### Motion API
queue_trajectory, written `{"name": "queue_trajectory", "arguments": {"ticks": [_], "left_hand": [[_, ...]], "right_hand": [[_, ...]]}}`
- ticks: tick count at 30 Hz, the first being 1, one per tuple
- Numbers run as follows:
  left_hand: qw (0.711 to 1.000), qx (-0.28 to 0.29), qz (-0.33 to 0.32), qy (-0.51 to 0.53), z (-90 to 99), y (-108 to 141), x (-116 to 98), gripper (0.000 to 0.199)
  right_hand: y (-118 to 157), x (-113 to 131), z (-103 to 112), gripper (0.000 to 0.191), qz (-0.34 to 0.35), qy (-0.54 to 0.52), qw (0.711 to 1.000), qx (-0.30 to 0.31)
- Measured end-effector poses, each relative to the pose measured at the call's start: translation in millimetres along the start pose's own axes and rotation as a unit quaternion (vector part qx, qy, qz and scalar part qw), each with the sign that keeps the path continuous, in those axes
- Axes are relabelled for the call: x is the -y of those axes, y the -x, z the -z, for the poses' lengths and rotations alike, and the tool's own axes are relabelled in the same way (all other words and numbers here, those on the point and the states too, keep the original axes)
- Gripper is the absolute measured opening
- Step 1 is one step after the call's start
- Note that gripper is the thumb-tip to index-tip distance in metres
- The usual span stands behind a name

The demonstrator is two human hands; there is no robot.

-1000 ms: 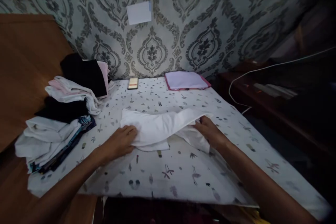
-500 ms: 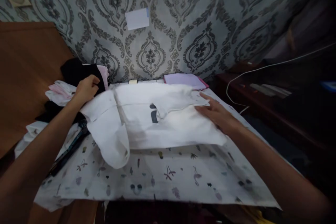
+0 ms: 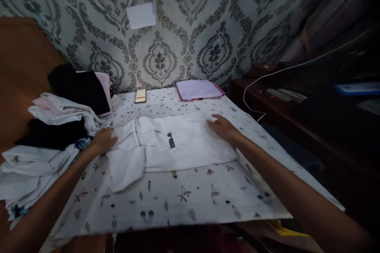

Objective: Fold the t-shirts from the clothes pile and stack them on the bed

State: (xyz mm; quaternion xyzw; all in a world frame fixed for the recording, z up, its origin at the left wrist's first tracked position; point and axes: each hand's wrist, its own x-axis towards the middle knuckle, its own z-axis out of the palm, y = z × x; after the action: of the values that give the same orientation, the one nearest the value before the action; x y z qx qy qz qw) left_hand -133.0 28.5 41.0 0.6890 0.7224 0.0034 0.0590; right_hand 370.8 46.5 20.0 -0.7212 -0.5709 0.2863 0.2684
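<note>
A white shirt [image 3: 190, 142] lies folded lengthwise on a printed sheet, with a dark mark on its middle and one sleeve hanging toward me at the left. My left hand [image 3: 103, 141] is at the shirt's left end, its fingers closed on the fabric edge. At the opposite end, my right hand [image 3: 223, 128] grips the upper right edge, the index finger lying along the top. The undersides of the fingers are hidden.
Black, white and pink clothes [image 3: 80, 91] are heaped at the left beside a brown wooden panel [image 3: 26, 51]. A folded lilac cloth [image 3: 198, 89] and a phone [image 3: 140, 95] lie near the wall. A white cable [image 3: 285, 69] crosses the dark furniture at right.
The shirt has come down from a raised position and lies flatter, nearer to me. My left hand moved from above the clothes to the shirt's left end. The view shifted right.
</note>
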Motion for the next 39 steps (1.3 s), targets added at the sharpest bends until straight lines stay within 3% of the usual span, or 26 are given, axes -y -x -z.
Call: {"name": "queue_trajectory", "arguments": {"ticks": [4,8,11,13,15,17,21,24,27,29,31,33,36,39], "left_hand": [[0.999,-0.004,0.038,0.001,3.3,-13,-1,0.046],[0.998,0.015,0.021,0.051,17.8,-17,1,0.016],[0.993,-0.063,0.015,0.103,37.9,-23,14,0.017],[0.985,-0.122,0.017,0.12,54.7,-33,24,0.016],[0.983,-0.163,0.029,0.083,68.9,-48,31,0.014],[0.981,-0.184,0.042,0.036,75.2,-65,30,0.014],[0.984,-0.165,0.058,-0.023,60.9,-86,7,0.028],[0.985,-0.134,0.043,-0.098,44.1,-84,-14,0.041],[0.984,-0.135,-0.02,-0.119,35.8,-66,-23,0.043],[0.988,-0.119,-0.092,-0.045,32.3,-43,-21,0.041],[0.981,-0.07,-0.173,0.054,25.9,-15,-14,0.043],[0.971,-0.028,-0.213,0.108,13.9,15,-5,0.048],[0.978,-0.045,-0.182,0.097,-9.1,48,10,0.061],[0.987,-0.09,-0.115,0.07,-18.1,61,21,0.056]], "right_hand": [[-39,22,-13,0.053,-0.067,-0.017,0.996,-0.049],[-56,33,-22,0.032,-0.039,-0.027,0.997,-0.066],[-60,32,-17,0.028,0.022,-0.058,0.993,-0.096],[-67,28,-9,0.033,0.074,-0.084,0.982,-0.15],[-78,23,-1,0.036,0.106,-0.091,0.968,-0.209],[-90,19,3,0.036,0.092,-0.056,0.966,-0.236],[-107,13,-2,0.038,0.018,0.038,0.981,-0.191],[-109,9,-5,0.043,0.003,0.053,0.985,-0.166],[-95,0,1,0.048,0.009,0.057,0.988,-0.142],[-74,-11,8,0.052,0.03,0.056,0.992,-0.113],[-45,-23,15,0.056,0.052,0.062,0.993,-0.09],[-13,-33,20,0.059,0.052,0.081,0.992,-0.076],[27,-37,21,0.058,0.038,0.102,0.993,-0.056],[45,-33,22,0.053,0.039,0.081,0.994,-0.055]]}}
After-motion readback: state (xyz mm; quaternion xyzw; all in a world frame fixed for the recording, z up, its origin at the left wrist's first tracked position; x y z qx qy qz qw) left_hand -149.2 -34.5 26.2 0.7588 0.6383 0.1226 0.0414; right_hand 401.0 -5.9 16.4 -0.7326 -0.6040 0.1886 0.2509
